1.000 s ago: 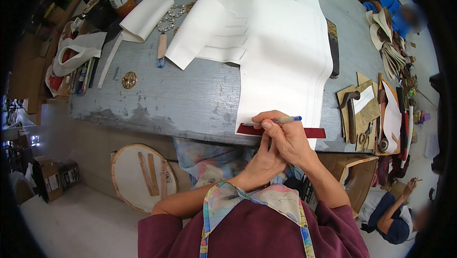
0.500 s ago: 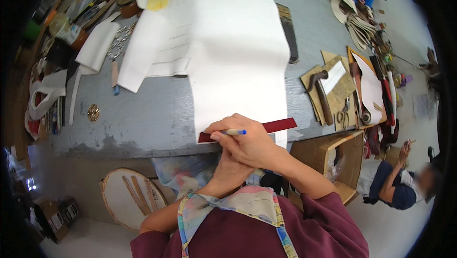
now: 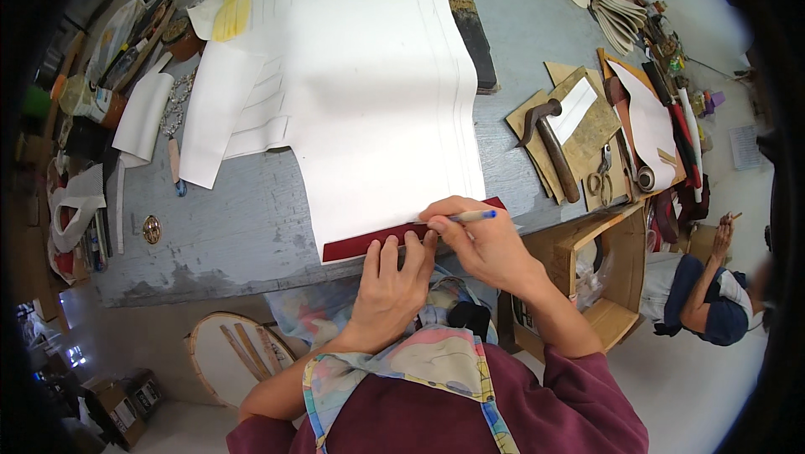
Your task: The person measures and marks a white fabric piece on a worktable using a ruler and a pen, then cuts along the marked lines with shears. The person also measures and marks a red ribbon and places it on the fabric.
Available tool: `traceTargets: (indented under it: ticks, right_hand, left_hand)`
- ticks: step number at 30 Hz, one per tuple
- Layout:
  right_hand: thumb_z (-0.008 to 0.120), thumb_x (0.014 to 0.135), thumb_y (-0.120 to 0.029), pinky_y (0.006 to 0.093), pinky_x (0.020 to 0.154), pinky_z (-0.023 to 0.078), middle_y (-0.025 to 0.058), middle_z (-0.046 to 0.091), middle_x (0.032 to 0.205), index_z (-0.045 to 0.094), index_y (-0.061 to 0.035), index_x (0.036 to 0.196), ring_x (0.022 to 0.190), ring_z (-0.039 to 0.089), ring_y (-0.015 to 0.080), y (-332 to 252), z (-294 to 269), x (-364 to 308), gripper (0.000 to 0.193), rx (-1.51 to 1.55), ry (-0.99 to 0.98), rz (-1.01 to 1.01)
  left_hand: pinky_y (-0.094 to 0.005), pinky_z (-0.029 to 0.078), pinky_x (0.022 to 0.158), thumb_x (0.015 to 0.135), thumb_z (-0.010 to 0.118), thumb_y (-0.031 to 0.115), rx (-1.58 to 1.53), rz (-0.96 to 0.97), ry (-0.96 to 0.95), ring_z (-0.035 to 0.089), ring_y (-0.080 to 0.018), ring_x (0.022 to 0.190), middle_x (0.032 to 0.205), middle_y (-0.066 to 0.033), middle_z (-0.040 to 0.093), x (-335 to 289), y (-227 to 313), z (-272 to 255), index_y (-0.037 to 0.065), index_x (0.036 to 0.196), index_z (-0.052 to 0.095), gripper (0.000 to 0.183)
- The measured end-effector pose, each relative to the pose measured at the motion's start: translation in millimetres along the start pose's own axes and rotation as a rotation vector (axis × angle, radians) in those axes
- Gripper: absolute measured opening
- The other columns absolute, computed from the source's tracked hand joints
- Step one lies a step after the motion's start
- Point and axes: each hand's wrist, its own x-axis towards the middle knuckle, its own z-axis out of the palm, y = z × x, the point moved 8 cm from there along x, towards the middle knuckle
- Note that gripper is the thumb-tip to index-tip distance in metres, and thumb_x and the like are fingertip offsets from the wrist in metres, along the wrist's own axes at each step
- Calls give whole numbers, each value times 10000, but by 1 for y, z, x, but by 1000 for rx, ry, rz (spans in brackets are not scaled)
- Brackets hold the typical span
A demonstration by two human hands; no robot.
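Observation:
A large white sheet point(image 3: 369, 119) with faint drawn lines covers the middle of the grey table. Along its near edge lies a flat, dark red strip point(image 3: 356, 244), straight and narrow. My left hand point(image 3: 390, 286) rests its outstretched fingertips on the strip's lower edge, pressing it down. In my right hand point(image 3: 490, 253) a pale pen with a blue end point(image 3: 478, 215) is pinched between thumb and fingers. Its tip is at the strip's upper edge, near the strip's middle, where my fingers partly cover the sheet.
To the right lie a hammer point(image 3: 558, 152), scissors point(image 3: 600, 177) and brown boards point(image 3: 591, 123). A dark block point(image 3: 471, 43) touches the sheet's right side. Tools and jars crowd the left edge near a round metal piece point(image 3: 152, 229). A cardboard box point(image 3: 570, 253) stands below; a person sits at right.
My right hand has slid rightward along the strip with the pen. My left hand, crossed beneath it before, now shows its fingers spread on the strip. The whole view has shifted.

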Motion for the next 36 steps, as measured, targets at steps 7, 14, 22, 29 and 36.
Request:
traceTargets:
  ticks: [7, 14, 22, 29, 36]
  right_hand:
    - [598, 1146, -189, 376, 764, 597, 152, 780, 1034, 727, -27, 1205, 880, 782, 303, 27, -38, -24, 215, -100, 112, 72]
    - [615, 1138, -185, 391, 709, 586, 160, 772, 986, 718, -40, 1187, 824, 776, 368, 50, -57, -39, 184, -81, 260, 84]
    - [539, 1175, -118, 293, 838, 590, 87, 742, 1040, 666, -8, 1199, 959, 752, 143, 70, -56, -47, 170, -53, 283, 160]
    - [576, 1135, -100, 342, 823, 595, 129, 774, 1024, 714, 28, 1168, 908, 737, 183, 9, -8, -46, 191, 300, 263, -83]
    - [703, 1034, -45, 398, 779, 606, 156, 788, 1052, 732, -6, 1161, 860, 751, 312, -28, 83, -10, 136, 317, -100, -194]
  left_hand:
    - [-366, 572, 817, 896, 699, 162, -108, 45, -153, 613, -249, 983, 1147, -76, 607, 27, -19, -15, 49, 1326, 723, 445]
    - [-398, 604, 748, 908, 689, 66, -313, 66, -467, 657, -261, 989, 1109, -70, 611, 58, -51, -12, 244, 1359, 753, 489]
    - [-443, 601, 828, 897, 694, -3, -499, 191, -724, 705, -321, 1021, 1114, -126, 677, 80, -75, 7, 286, 1401, 769, 585]
    - [-455, 577, 869, 834, 677, -62, -579, 250, -872, 697, -321, 1047, 1106, -129, 664, 83, -82, 17, 244, 1436, 744, 678]
    - [-457, 593, 816, 798, 703, -53, -583, 233, -960, 728, -321, 970, 1106, -123, 677, 88, -83, 24, 257, 1428, 755, 705]
